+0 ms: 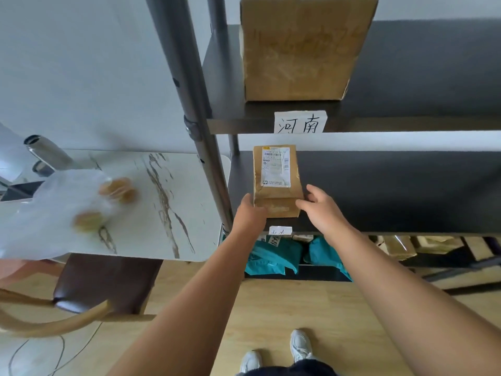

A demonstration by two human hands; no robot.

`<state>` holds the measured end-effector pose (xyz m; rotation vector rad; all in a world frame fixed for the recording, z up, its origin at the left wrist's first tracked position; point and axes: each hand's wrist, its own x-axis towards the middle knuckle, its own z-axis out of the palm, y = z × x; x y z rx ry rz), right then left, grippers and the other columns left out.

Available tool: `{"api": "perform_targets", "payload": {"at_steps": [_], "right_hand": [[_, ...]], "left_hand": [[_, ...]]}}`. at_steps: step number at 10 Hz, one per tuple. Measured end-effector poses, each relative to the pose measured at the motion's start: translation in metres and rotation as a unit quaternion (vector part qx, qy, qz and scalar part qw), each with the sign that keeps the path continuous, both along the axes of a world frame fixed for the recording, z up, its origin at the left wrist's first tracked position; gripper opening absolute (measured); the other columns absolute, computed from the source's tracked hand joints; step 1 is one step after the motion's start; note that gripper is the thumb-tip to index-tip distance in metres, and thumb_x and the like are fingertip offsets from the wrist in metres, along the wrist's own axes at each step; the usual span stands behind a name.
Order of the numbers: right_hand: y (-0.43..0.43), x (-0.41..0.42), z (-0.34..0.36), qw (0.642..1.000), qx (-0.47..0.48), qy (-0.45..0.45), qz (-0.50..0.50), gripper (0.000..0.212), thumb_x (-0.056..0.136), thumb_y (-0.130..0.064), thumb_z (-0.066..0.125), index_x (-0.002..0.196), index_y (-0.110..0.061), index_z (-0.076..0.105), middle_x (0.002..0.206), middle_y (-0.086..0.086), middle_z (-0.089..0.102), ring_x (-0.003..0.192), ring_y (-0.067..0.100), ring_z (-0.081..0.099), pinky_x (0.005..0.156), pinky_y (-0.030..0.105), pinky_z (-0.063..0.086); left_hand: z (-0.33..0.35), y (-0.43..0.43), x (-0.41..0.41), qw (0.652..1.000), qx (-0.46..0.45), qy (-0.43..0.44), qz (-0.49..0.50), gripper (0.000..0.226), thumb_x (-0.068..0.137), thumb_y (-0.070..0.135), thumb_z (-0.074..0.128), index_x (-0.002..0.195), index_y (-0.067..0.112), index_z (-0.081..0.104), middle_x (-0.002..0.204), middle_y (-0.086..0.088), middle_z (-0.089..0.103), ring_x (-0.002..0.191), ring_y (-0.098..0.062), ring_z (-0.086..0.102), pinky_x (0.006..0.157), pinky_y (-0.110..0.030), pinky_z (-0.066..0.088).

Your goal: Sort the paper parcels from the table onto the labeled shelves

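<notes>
Now Shelving: One Parcel on the Middle Shelf

Flat on the middle shelf lies the brown paper parcel, label up. The left hand and right hand pinch its near corners, seemingly squaring it above the small shelf label.

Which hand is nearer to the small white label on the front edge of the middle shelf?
Left. The left hand is at the brown paper parcel's lower left corner, just above-left of the small white label. The right hand holds the parcel's right edge, farther up and right.
</notes>
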<state>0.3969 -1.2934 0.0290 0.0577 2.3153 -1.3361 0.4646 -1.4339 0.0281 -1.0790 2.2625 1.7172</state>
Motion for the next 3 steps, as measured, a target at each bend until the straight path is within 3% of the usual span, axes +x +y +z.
{"api": "perform_targets", "payload": {"at_steps": [1,2,3], "right_hand": [[0.006,0.013,0.004,0.999,0.022,0.02,-0.016,0.058,0.096,-0.023,0.057,0.15,-0.023,0.035,0.149,0.005,0.044,0.133,0.024,0.045,0.102,0.036,0.037],[0.013,0.034,0.005,0.998,0.055,0.036,-0.025,0.053,0.096,-0.023,0.056,0.147,-0.023,0.039,0.146,0.005,0.048,0.129,0.024,0.048,0.099,0.037,0.039],[0.019,0.058,0.003,0.993,0.101,0.045,-0.029,0.052,0.096,-0.022,0.055,0.146,-0.022,0.041,0.145,0.006,0.049,0.125,0.024,0.051,0.093,0.033,0.042]], "left_hand": [[-0.005,0.003,0.012,0.999,-0.03,-0.007,-0.009,0.045,0.096,0.015,0.05,0.141,0.013,0.042,0.09,0.01,0.049,0.066,-0.007,0.051,0.057,-0.025,0.045],[-0.016,0.003,0.027,0.997,-0.062,-0.02,-0.05,0.043,0.092,0.013,0.049,0.134,0.016,0.046,0.118,0.0,0.058,0.078,-0.018,0.06,0.059,-0.03,0.049],[-0.023,0.005,0.043,0.992,-0.087,-0.045,-0.081,0.049,0.095,0.017,0.047,0.144,0.018,0.041,0.133,-0.01,0.054,0.094,-0.027,0.066,0.07,-0.038,0.056]]}}
